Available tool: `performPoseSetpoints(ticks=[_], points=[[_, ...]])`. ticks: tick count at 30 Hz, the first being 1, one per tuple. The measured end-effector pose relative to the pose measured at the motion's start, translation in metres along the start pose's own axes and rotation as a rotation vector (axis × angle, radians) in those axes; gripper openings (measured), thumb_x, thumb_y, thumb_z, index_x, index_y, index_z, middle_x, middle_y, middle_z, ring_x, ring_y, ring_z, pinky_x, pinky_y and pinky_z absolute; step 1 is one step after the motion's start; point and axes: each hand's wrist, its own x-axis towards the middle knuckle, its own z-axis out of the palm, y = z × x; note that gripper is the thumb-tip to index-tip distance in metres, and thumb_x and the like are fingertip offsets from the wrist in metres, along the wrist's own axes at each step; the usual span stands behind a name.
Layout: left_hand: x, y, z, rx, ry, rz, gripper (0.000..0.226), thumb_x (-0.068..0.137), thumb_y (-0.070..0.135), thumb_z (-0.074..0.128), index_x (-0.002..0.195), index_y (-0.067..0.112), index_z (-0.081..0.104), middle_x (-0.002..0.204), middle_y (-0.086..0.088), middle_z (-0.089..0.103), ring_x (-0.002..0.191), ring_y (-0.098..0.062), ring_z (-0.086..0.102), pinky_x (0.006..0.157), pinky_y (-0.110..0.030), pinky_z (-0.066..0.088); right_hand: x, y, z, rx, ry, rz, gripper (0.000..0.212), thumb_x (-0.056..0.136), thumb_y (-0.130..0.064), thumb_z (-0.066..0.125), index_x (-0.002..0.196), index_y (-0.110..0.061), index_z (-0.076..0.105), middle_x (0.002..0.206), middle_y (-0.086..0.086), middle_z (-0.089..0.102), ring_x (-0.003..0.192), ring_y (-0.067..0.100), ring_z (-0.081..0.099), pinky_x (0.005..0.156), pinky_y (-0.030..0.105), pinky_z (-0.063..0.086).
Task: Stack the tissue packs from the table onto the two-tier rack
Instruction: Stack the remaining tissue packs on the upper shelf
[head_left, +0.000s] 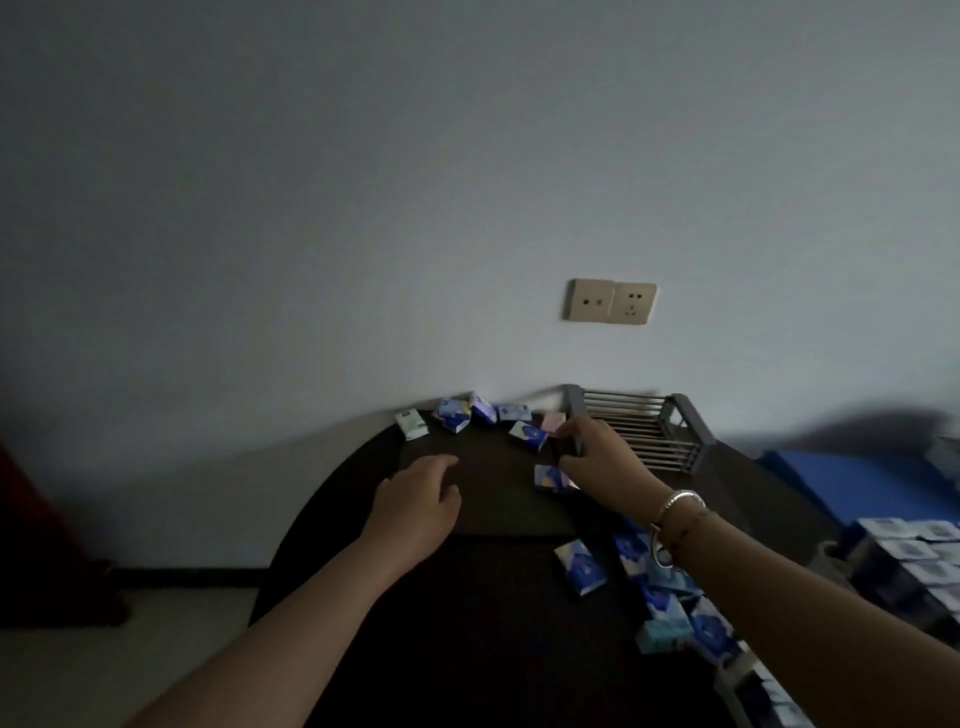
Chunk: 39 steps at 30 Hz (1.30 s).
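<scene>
Although the room is dim and the picture soft with blur, both hands show over the dark table (493, 519). The left hand (421, 499) hovers low with its fingers loosely curled, holding nothing. The right hand (602, 457), a bracelet (675, 512) on its wrist, reaches toward the rack (639, 431); its fingers bend round something dark at the rack's near left corner, but whether they grip a pack or the frame I cannot tell. Just under this hand's thumb side lies a blue tissue pack (550, 477), partly covered by the hand. Beyond the left hand a scattered row of packs (467, 413) sits along the table's far edge, with a pink pack (553, 420) just past the right fingertips. Under the right forearm a heap of blue packs (665, 592) is partly hidden by the arm. Only the rack's slatted top tier is visible. At the right edge, more boxed packs (914, 551) are cut off.
</scene>
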Motion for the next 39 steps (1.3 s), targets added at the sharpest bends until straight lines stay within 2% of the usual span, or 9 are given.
performPoseSetpoints(ticks=[11, 16, 20, 25, 28, 30, 33, 37, 39], points=[[0.164, -0.09, 0.044, 0.042, 0.04, -0.155, 0.05, 0.094, 0.025, 0.053, 0.142, 0.019, 0.039, 0.143, -0.001, 0.044, 0.128, -0.017, 0.044, 0.107, -0.036, 0.038, 0.2, 0.04, 0.104, -0.162, -0.197, -0.091, 0.056, 0.086, -0.013, 0.052, 0.139, -0.024, 0.038, 0.14, 0.01, 0.036, 0.129, 0.03, 0.034, 0.107, 0.043, 0.034], [0.252, -0.127, 0.083, 0.113, 0.004, -0.195, 0.061, 0.094, 0.027, 0.052, 0.149, 0.022, 0.027, 0.155, -0.008, 0.024, 0.138, -0.025, 0.028, 0.113, -0.039, 0.028, 0.286, 0.067, 0.161, -0.36, -0.232, -0.181, 0.063, 0.091, -0.024, 0.047, 0.147, -0.032, 0.021, 0.152, 0.013, 0.021, 0.135, 0.036, 0.028, 0.107, 0.051, 0.033], [0.302, -0.157, 0.113, 0.119, -0.04, -0.254, 0.068, 0.095, 0.029, 0.051, 0.152, 0.029, 0.014, 0.16, -0.007, -0.001, 0.144, -0.031, 0.011, 0.117, -0.043, 0.02, 0.338, 0.078, 0.201, -0.508, -0.224, -0.297, 0.061, 0.094, -0.028, 0.045, 0.147, -0.034, 0.016, 0.151, 0.012, 0.017, 0.131, 0.037, 0.033, 0.093, 0.05, 0.045], [0.338, -0.187, 0.138, 0.154, -0.082, -0.293, 0.064, 0.096, 0.037, 0.048, 0.152, 0.031, 0.016, 0.161, -0.004, -0.002, 0.144, -0.033, 0.013, 0.115, -0.049, 0.023, 0.371, 0.078, 0.234, -0.668, -0.063, -0.384, 0.059, 0.088, -0.028, 0.056, 0.142, -0.029, 0.031, 0.124, 0.013, 0.046, 0.101, 0.036, 0.052, 0.058, 0.034, 0.047], [0.338, -0.189, 0.149, 0.08, -0.023, -0.288, 0.049, 0.095, 0.035, 0.051, 0.142, 0.028, 0.036, 0.158, -0.001, 0.009, 0.129, -0.032, 0.036, 0.102, -0.043, 0.04, 0.37, 0.077, 0.243, -0.676, 0.009, -0.388, 0.052, 0.074, -0.021, 0.073, 0.122, -0.017, 0.053, 0.099, 0.01, 0.057, 0.08, 0.035, 0.057, 0.045, 0.032, 0.047], [0.333, -0.181, 0.151, 0.123, 0.089, -0.235, 0.026, 0.092, 0.032, 0.056, 0.116, 0.024, 0.049, 0.146, -0.001, 0.027, 0.107, -0.029, 0.049, 0.082, -0.04, 0.049, 0.368, 0.082, 0.248, -0.714, 0.014, -0.398, 0.054, 0.071, -0.021, 0.075, 0.121, -0.016, 0.053, 0.1, 0.008, 0.057, 0.079, 0.034, 0.057, 0.041, 0.029, 0.042], [0.325, -0.173, 0.146, 0.155, 0.173, -0.215, 0.018, 0.086, 0.018, 0.062, 0.084, 0.02, 0.044, 0.119, 0.0, 0.039, 0.084, -0.022, 0.051, 0.064, -0.034, 0.044, 0.357, 0.085, 0.243, -0.661, 0.017, -0.414, 0.045, 0.06, -0.012, 0.079, 0.1, -0.013, 0.059, 0.093, 0.008, 0.057, 0.07, 0.033, 0.056, 0.036, 0.027, 0.039], [0.305, -0.165, 0.133, 0.051, 0.186, -0.271, 0.031, 0.08, 0.006, 0.064, 0.09, 0.018, 0.038, 0.115, -0.004, 0.035, 0.085, -0.019, 0.047, 0.062, -0.027, 0.04, 0.328, 0.089, 0.222, -0.401, 0.001, -0.425, 0.033, 0.081, -0.013, 0.062, 0.114, -0.016, 0.057, 0.11, 0.003, 0.055, 0.094, 0.027, 0.058, 0.051, 0.037, 0.051], [0.292, -0.149, 0.119, -0.191, 0.163, -0.39, 0.044, 0.077, 0.007, 0.07, 0.103, 0.018, 0.036, 0.117, -0.003, 0.034, 0.094, -0.016, 0.046, 0.061, -0.019, 0.036, 0.303, 0.089, 0.204, -0.229, 0.001, -0.36, 0.035, 0.091, -0.024, 0.054, 0.125, -0.022, 0.051, 0.119, -0.004, 0.049, 0.098, 0.018, 0.056, 0.059, 0.028, 0.048]])
